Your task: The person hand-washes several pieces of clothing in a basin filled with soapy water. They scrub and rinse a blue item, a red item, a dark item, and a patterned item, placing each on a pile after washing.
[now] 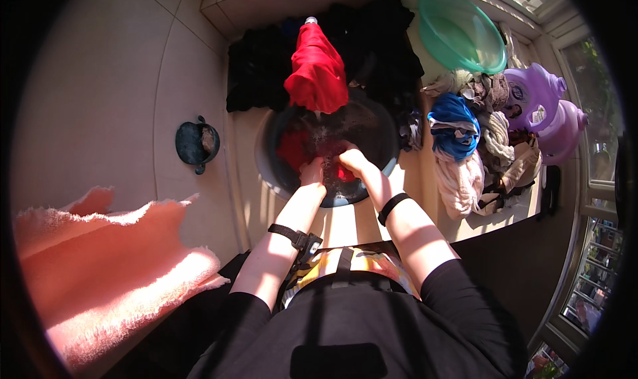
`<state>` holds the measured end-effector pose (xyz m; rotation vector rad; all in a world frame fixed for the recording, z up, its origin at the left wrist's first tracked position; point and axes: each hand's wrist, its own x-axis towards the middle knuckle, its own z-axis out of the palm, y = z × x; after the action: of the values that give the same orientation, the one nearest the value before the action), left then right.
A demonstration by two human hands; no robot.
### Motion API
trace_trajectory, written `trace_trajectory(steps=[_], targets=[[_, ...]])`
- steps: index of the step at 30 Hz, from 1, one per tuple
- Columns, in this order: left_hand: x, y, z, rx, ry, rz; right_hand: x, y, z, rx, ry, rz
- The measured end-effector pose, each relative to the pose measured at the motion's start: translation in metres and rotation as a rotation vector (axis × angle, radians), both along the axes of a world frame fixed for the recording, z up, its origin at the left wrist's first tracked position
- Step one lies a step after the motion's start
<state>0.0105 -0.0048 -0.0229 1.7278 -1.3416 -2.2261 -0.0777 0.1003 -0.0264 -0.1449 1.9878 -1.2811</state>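
A round dark basin (391,167) of soapy, dark water stands before me, with a red cloth (294,147) partly under the surface. My left hand (313,172) is at the basin's middle, closed around part of this cloth. Beside it on the right, my right hand (352,159) grips the cloth too, and red fabric shows just below that hand. Water and foam hide the fingertips of both hands. Above the basin another red cloth (318,70) hangs over a tap (311,20), and water runs down from its lower end.
Black clothes (264,65) are heaped behind the basin. On the right lie a blue garment (453,122), a pale pink knit (458,184), a green plastic basin (461,30) and purple detergent bottles (536,95). Left are a wall-mounted soap dish (192,142) and a pink towel (119,264).
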Motion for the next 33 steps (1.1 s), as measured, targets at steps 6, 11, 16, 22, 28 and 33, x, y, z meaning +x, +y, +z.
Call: trace_trajectory(steps=[6, 11, 16, 22, 28, 33], targets=[[-0.008, -0.031, 0.013, 0.7, 0.41, 0.101, 0.022, -0.004, 0.079, -0.244, 0.013, 0.135], [-0.009, -0.03, -0.025, 0.643, 0.428, -0.067, 0.036, -0.015, 0.1, -0.138, 0.241, 0.134], [-0.031, 0.001, -0.034, 0.635, 0.401, 0.131, 0.005, -0.016, 0.065, 0.304, 0.426, 0.056], [-0.015, -0.017, -0.001, 0.423, 0.064, -0.052, -0.01, 0.014, 0.031, 0.621, 0.618, 0.295], [-0.008, -0.005, 0.01, 0.451, -0.003, 0.172, 0.009, 0.012, 0.002, 0.812, 0.373, 0.521], [-0.009, 0.019, 0.017, 0.627, -0.059, 0.04, 0.016, -0.005, 0.007, 0.263, 0.059, -0.046]])
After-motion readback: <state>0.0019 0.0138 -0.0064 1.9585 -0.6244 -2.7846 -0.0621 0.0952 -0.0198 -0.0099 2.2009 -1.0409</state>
